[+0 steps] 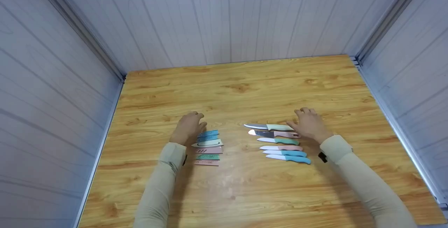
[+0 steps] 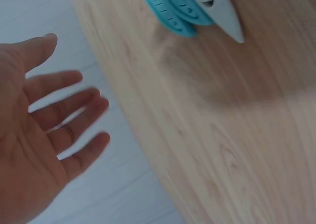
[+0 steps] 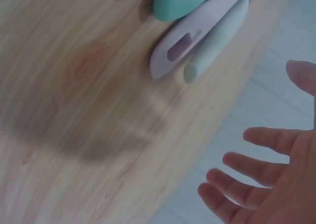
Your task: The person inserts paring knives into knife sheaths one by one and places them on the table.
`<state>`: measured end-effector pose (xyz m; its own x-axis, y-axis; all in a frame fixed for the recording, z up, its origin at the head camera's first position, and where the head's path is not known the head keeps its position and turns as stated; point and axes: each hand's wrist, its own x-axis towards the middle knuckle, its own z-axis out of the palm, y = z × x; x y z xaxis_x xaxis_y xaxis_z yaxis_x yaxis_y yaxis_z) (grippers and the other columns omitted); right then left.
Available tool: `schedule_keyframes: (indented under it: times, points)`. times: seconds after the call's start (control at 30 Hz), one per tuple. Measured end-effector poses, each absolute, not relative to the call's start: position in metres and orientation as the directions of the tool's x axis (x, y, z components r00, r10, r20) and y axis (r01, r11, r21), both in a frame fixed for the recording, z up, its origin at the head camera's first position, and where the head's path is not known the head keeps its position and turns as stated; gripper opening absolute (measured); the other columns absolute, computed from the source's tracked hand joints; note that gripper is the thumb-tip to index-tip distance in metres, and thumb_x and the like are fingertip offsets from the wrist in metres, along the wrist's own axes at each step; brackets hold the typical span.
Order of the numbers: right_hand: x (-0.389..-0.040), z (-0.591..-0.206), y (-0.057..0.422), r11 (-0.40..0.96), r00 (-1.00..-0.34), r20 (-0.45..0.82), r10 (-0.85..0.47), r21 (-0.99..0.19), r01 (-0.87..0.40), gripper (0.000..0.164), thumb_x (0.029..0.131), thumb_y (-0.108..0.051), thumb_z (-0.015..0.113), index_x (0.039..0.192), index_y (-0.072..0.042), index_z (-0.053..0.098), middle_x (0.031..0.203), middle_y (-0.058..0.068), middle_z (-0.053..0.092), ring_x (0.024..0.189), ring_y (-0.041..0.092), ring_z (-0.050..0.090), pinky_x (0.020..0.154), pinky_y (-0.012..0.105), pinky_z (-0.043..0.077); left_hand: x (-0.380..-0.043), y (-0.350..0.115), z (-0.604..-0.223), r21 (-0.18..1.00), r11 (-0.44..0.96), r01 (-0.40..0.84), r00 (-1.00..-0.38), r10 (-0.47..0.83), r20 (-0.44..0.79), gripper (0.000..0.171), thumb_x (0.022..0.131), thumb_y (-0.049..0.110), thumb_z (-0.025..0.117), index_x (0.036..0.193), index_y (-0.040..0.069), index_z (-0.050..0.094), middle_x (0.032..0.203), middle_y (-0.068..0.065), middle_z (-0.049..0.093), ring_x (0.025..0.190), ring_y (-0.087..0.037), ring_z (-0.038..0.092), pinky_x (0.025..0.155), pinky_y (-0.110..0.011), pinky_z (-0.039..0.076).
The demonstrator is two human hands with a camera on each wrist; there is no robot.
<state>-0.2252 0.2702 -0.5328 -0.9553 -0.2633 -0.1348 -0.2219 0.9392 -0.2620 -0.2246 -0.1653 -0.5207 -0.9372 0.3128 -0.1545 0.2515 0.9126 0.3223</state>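
My left hand (image 1: 189, 127), fingers loosely spread and holding nothing, is above the far end of a column of blade sheaths. That column has two blue sheaths (image 1: 208, 138), a white sheath (image 1: 208, 143), a pink sheath (image 1: 209, 150), a green sheath (image 1: 208, 157) and another pink one. On the other side my right hand (image 1: 309, 126), also empty with parted fingers, hovers by the handle ends of a white-handled knife (image 1: 280, 127) and a pink-handled tool (image 1: 285, 134) with a dark middle. Nearer lie a green-handled knife (image 3: 175, 4), a pink-handled knife (image 1: 290, 148) and two blue-handled knives (image 1: 297, 159).
All of this lies on a wood-grain table (image 1: 231, 193). A pale panelled wall (image 1: 224, 18) rises behind its far edge, with similar walls at left and right. Bare tabletop separates the sheaths from the knives.
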Motion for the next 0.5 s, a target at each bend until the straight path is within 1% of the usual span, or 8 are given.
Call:
schedule_keyframes:
  times: [0.07, 0.1, 0.13, 0.2, 0.3, 0.43, 0.5]
  points:
    - [-0.224, -0.534, 0.271, 0.938, -0.952, -0.132, -0.276, -0.252, -0.237, 0.066, 0.096, -0.047, 0.048, 0.135, 0.006, 0.044, 0.131, 0.031, 0.042, 0.118, 0.048, 0.039, 0.094, 0.061, 0.033, -0.226, -0.162, -0.525, 0.320, 0.905, 0.281, -0.928, 0.342, -0.151, 0.032, 0.098, 0.025, 0.053, 0.121, 0.004, 0.060, 0.111, -0.012, 0.060, 0.100, -0.027, 0.057, 0.086, -0.043, 0.046]
    - [-0.224, -0.535, 0.272, 0.936, -0.950, -0.125, -0.285, -0.249, -0.248, 0.064, 0.096, -0.045, 0.049, 0.133, 0.007, 0.046, 0.129, 0.031, 0.044, 0.116, 0.048, 0.041, 0.093, 0.060, 0.034, -0.227, -0.161, -0.527, 0.317, 0.902, 0.293, -0.924, 0.353, -0.151, 0.027, 0.097, 0.023, 0.055, 0.115, 0.004, 0.063, 0.104, -0.011, 0.061, 0.093, -0.025, 0.057, 0.081, -0.041, 0.047]
    - [-0.223, -0.535, 0.272, 0.935, -0.949, -0.118, -0.292, -0.244, -0.257, 0.061, 0.096, -0.043, 0.050, 0.131, 0.007, 0.048, 0.126, 0.031, 0.047, 0.114, 0.047, 0.043, 0.092, 0.060, 0.036, -0.228, -0.159, -0.529, 0.318, 0.899, 0.301, -0.920, 0.362, -0.151, 0.023, 0.097, 0.021, 0.056, 0.109, 0.004, 0.065, 0.097, -0.009, 0.062, 0.087, -0.024, 0.057, 0.077, -0.040, 0.047]
    - [-0.222, -0.536, 0.273, 0.932, -0.947, -0.111, -0.301, -0.243, -0.268, 0.056, 0.096, -0.040, 0.051, 0.127, 0.007, 0.052, 0.122, 0.029, 0.050, 0.110, 0.044, 0.047, 0.090, 0.058, 0.039, -0.231, -0.156, -0.534, 0.308, 0.896, 0.320, -0.913, 0.378, -0.152, 0.015, 0.095, 0.018, 0.058, 0.098, 0.005, 0.066, 0.088, -0.008, 0.061, 0.078, -0.022, 0.056, 0.071, -0.039, 0.046]
    - [-0.220, -0.538, 0.273, 0.926, -0.943, -0.113, -0.312, -0.260, -0.275, 0.051, 0.096, -0.036, 0.052, 0.123, 0.007, 0.054, 0.118, 0.027, 0.053, 0.107, 0.042, 0.049, 0.088, 0.056, 0.041, -0.233, -0.151, -0.540, 0.289, 0.897, 0.334, -0.908, 0.389, -0.158, 0.013, 0.095, 0.017, 0.060, 0.092, 0.006, 0.067, 0.086, -0.008, 0.061, 0.077, -0.021, 0.057, 0.070, -0.038, 0.047]
    - [-0.219, -0.540, 0.274, 0.917, -0.936, -0.131, -0.326, -0.284, -0.279, 0.048, 0.096, -0.033, 0.051, 0.122, 0.007, 0.055, 0.119, 0.027, 0.052, 0.107, 0.040, 0.050, 0.087, 0.054, 0.042, -0.235, -0.148, -0.550, 0.265, 0.901, 0.344, -0.904, 0.394, -0.166, 0.013, 0.093, 0.015, 0.062, 0.097, 0.006, 0.070, 0.090, -0.009, 0.065, 0.084, -0.024, 0.061, 0.075, -0.039, 0.050]
    - [-0.219, -0.540, 0.274, 0.915, -0.934, -0.139, -0.330, -0.288, -0.281, 0.047, 0.097, -0.033, 0.051, 0.121, 0.008, 0.055, 0.119, 0.027, 0.052, 0.107, 0.040, 0.050, 0.088, 0.054, 0.043, -0.235, -0.147, -0.553, 0.265, 0.902, 0.340, -0.905, 0.391, -0.170, 0.012, 0.092, 0.013, 0.063, 0.096, 0.006, 0.072, 0.091, -0.009, 0.067, 0.085, -0.024, 0.063, 0.076, -0.040, 0.051]
